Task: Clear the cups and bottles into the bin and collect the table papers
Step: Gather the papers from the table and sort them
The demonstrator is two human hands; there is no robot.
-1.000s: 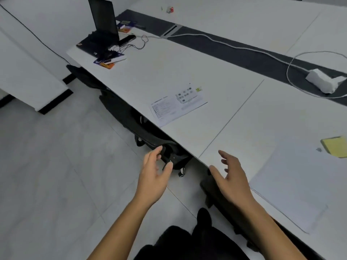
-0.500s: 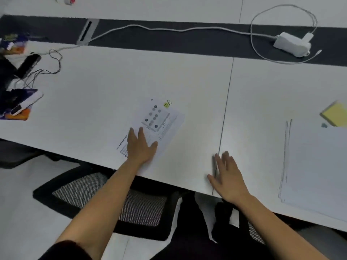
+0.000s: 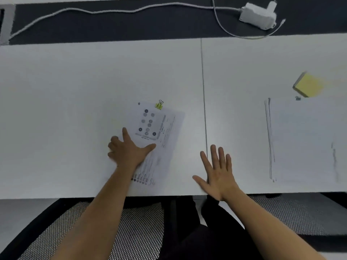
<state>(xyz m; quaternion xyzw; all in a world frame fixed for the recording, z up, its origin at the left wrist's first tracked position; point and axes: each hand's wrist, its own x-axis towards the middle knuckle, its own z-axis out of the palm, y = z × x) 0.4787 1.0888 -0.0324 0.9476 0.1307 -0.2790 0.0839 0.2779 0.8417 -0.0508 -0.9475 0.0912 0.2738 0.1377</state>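
We count two lots of paper on the white table (image 3: 75, 91): one white printed sheet (image 3: 165, 132) with grey dots and lines of text, one yellow binder clip (image 3: 159, 105) at its top edge, and one stack of blank white papers (image 3: 304, 139) well apart to the right, near one yellow sticky-note pad (image 3: 308, 85). Our left hand (image 3: 129, 152) presses on the sheet's left side, forefinger and thumb spread across it, while our right hand (image 3: 217, 175) lies flat, fingers splayed, on bare table just right of it. The sheet lies tilted near the table's front edge.
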